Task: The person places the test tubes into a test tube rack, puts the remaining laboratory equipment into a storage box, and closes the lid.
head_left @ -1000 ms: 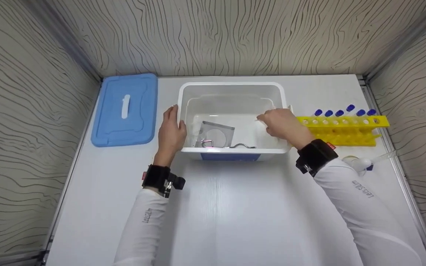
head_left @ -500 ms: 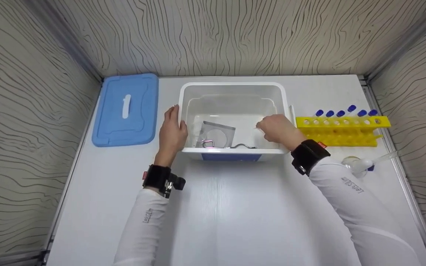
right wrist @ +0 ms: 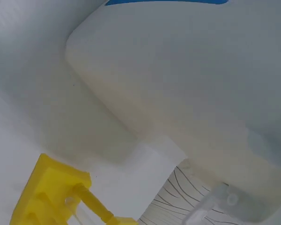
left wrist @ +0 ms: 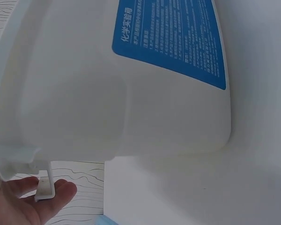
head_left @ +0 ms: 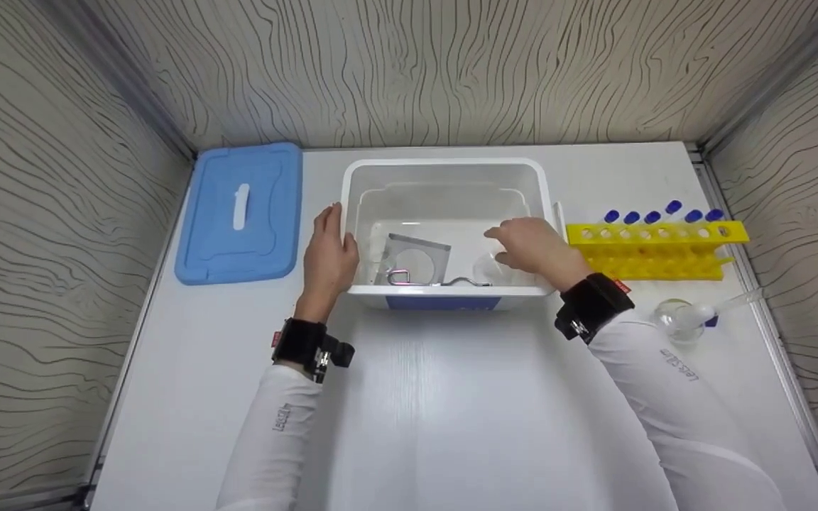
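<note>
A white plastic storage box [head_left: 444, 289] stands uncovered at the table's back. My left hand [head_left: 331, 252] holds its left side, thumb at the rim; in the left wrist view the fingers [left wrist: 61, 194] lie about the white side latch [left wrist: 46, 187]. My right hand [head_left: 533, 245] reaches over the right rim into the box, index finger and thumb spread apart. Just beside the thumb, a clear round piece [head_left: 487, 270], too faint to identify, lies low inside. A grey square sheet with a pale disc [head_left: 412, 262] and a bent metal wire piece [head_left: 466, 281] lie at the front.
A blue lid [head_left: 238, 213] with a white handle lies at the left. Right of the box stands a yellow test tube rack [head_left: 657, 250] with several blue-capped tubes [head_left: 674, 207]. A clear glass vessel [head_left: 679, 321] sits in front of the rack, near the right arm.
The right hand moved slightly left and inward in the box. Its thumb and index finger parted, and a clear round piece shows beside them. The left hand stayed on the box's side.
</note>
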Demonstrator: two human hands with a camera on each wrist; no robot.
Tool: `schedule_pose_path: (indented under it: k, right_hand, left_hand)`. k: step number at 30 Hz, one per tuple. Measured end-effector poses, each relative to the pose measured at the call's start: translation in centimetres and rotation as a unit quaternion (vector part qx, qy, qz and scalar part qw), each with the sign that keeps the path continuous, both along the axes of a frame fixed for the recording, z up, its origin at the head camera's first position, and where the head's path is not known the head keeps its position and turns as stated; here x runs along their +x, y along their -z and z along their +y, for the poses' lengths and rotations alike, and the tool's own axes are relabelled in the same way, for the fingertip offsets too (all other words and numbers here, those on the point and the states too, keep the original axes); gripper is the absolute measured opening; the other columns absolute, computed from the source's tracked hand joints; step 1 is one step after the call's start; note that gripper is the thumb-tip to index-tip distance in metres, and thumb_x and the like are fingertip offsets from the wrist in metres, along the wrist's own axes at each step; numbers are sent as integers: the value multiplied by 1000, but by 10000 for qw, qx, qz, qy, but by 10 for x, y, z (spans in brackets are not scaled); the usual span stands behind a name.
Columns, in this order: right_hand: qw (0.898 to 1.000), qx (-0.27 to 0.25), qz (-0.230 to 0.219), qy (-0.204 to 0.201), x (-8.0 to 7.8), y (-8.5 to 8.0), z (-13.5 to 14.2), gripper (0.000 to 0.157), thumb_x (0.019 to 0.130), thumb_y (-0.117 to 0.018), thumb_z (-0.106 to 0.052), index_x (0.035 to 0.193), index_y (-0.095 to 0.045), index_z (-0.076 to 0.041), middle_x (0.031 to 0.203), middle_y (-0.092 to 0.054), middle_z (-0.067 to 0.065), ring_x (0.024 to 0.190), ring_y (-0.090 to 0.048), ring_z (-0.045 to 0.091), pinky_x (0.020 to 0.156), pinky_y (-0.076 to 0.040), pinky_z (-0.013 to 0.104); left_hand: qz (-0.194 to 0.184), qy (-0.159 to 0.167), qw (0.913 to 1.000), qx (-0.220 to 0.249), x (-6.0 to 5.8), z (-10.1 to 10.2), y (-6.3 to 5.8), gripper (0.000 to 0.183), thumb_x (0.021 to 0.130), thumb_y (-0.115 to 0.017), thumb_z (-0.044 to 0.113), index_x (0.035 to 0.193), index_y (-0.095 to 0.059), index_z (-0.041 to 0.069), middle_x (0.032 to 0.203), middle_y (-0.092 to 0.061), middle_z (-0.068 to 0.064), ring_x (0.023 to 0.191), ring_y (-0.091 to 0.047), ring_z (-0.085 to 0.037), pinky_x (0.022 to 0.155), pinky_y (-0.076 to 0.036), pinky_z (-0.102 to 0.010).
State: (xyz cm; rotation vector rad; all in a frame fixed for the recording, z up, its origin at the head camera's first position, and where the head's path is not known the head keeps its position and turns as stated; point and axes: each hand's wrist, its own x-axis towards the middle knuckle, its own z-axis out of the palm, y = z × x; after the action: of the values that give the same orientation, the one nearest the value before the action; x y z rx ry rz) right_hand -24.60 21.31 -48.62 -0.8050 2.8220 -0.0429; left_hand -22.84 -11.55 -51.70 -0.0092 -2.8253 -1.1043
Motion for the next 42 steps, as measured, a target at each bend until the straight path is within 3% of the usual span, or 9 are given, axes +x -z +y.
schedule_pose_path:
  k: [8, 13, 19, 25, 31, 36, 42]
  right_hand:
    - [9920, -1101, 195, 585, 11, -13, 5, 42, 94, -65, -22, 133, -62, -5, 125, -68, 19, 113, -65, 40, 95, -53, 54]
    - [9766, -1830, 715, 881, 24, -16, 12, 38, 96, -64, -21, 131, -64, -6, 129, -68, 17, 120, -62, 38, 102, -51, 53]
    - [9422, -2606, 1852, 999, 43, -12, 25, 34, 94, -66, -15, 126, -67, -5, 125, -69, 17, 117, -65, 37, 101, -52, 52]
    - [9133, -3015, 2356, 1396, 61, -4, 39, 35, 93, -67, -13, 127, -66, -6, 127, -68, 17, 117, -65, 37, 100, -53, 51]
    - [8703, -3447, 2778, 2156, 73, 2, 57, 38, 93, -66, -13, 130, -64, -4, 129, -67, 19, 119, -64, 38, 101, -52, 53]
    - [8323, -3746, 2853, 2925, 80, 7, 83, 41, 95, -63, -15, 135, -60, -6, 135, -64, 17, 126, -60, 37, 106, -48, 52]
    - [7877, -3862, 2920, 3808, 91, 15, 115, 45, 97, -61, -24, 140, -56, -12, 141, -61, 11, 132, -56, 29, 115, -43, 40]
  left_hand:
    - [-4, -53, 10000, 45, 0, -1, -1, 57, 99, -45, 14, 154, -32, 4, 156, -36, -24, 138, -46, -41, 111, -45, -51]
    - [-68, -32, 9999, 71, 1, 0, 0, 57, 100, -45, 14, 154, -32, 5, 157, -35, -23, 138, -47, -40, 110, -45, -51]
    - [23, -48, 10000, 62, 0, 0, 0, 56, 99, -45, 14, 154, -33, 4, 156, -36, -24, 135, -49, -41, 107, -47, -51]
    - [57, -92, 9999, 91, 1, 0, 0, 56, 99, -46, 13, 153, -34, 4, 155, -36, -24, 136, -48, -41, 109, -46, -51]
    - [-94, -57, 9998, 161, 1, 3, 0, 57, 100, -46, 14, 154, -32, 5, 157, -35, -23, 138, -46, -40, 111, -44, -50]
    - [-176, -57, 9997, 165, 0, 3, 1, 57, 100, -45, 15, 155, -31, 5, 157, -33, -23, 138, -46, -40, 112, -44, -50]
    - [-122, -77, 9997, 190, 0, 2, 0, 57, 100, -45, 14, 155, -31, 5, 157, -34, -23, 137, -47, -41, 110, -45, -51]
